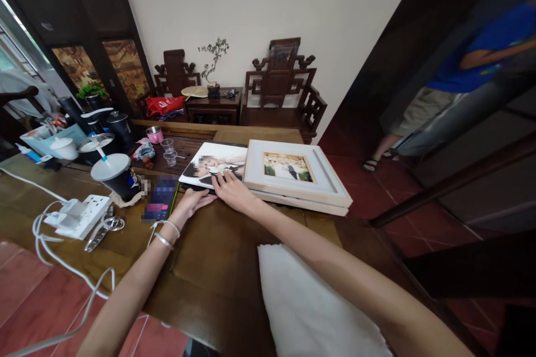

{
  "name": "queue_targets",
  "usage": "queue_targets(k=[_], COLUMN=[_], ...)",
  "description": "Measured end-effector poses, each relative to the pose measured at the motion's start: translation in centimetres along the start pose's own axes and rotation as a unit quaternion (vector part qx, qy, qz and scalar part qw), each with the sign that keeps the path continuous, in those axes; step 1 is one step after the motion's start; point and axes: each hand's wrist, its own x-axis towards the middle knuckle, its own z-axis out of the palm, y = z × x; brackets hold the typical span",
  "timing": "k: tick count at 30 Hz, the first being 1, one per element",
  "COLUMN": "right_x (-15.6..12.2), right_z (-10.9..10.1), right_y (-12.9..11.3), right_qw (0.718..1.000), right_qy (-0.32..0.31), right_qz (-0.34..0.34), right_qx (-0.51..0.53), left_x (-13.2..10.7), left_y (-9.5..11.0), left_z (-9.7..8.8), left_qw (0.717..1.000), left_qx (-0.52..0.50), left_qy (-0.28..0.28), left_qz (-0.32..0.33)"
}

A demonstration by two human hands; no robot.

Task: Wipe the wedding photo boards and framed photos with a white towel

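A white-edged photo panel with a picture of people lies on the wooden table, partly over something dark and flat. My left hand holds its near left edge, with fingers along and under the rim. Flat on the picture's near side rests my right hand, its fingers stretched out. Directly right of the panel, touching or almost touching it, is a stack of pale picture frames. The top one shows a wedding photo. What lies under my left fingers is hidden.
Left on the table are a phone, a lidded drink cup, a power strip with loose white cables and a pink mug. White cloth lies under my right forearm. A person in blue stands right.
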Motion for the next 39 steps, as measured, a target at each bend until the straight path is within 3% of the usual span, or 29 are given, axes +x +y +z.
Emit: queue_targets(k=[5, 10, 15, 21, 23, 27, 34, 36, 39], right_x=[0.7, -0.5, -5.8, -14.4, -16.7, -19.6, -20.3, -20.1, -19.8], right_z=[-0.5, -2.6, -4.0, -2.7, -1.8, 0.1, 2.2, 2.5, 2.7], right_y=[0.7, 1.9, 5.4, 9.5, 10.4, 12.2, 15.1, 15.7, 16.3], right_qw=[0.999, 0.994, 0.981, 0.952, 0.925, 0.839, 0.734, 0.717, 0.703], right_qy=[0.001, 0.024, 0.08, 0.154, 0.18, 0.211, 0.165, 0.148, 0.125], right_qz=[0.024, 0.044, 0.126, 0.233, 0.3, 0.452, 0.583, 0.593, 0.59], right_qx=[0.038, 0.096, 0.126, 0.128, 0.151, 0.219, 0.307, 0.336, 0.377], left_x=[1.5, 2.3, 2.3, 1.8, 1.7, 1.3, -0.6, -1.2, -1.3], left_y=[0.5, 0.3, 0.0, 0.0, 0.1, 0.2, 0.3, 0.9, 2.3], left_z=[0.2, 0.1, 0.0, 0.2, 0.3, 0.6, 0.9, 2.0, 5.4], left_qw=[1.0, 1.0, 1.0, 0.999, 0.998, 0.993, 0.954, 0.927, 0.88], left_qx=[-0.006, -0.009, 0.002, 0.035, 0.051, 0.099, 0.263, 0.317, 0.392], left_qy=[0.004, 0.0, -0.001, -0.006, -0.007, -0.005, 0.006, 0.002, -0.007], left_qz=[0.002, 0.005, 0.013, 0.029, 0.037, 0.064, 0.145, 0.199, 0.268])
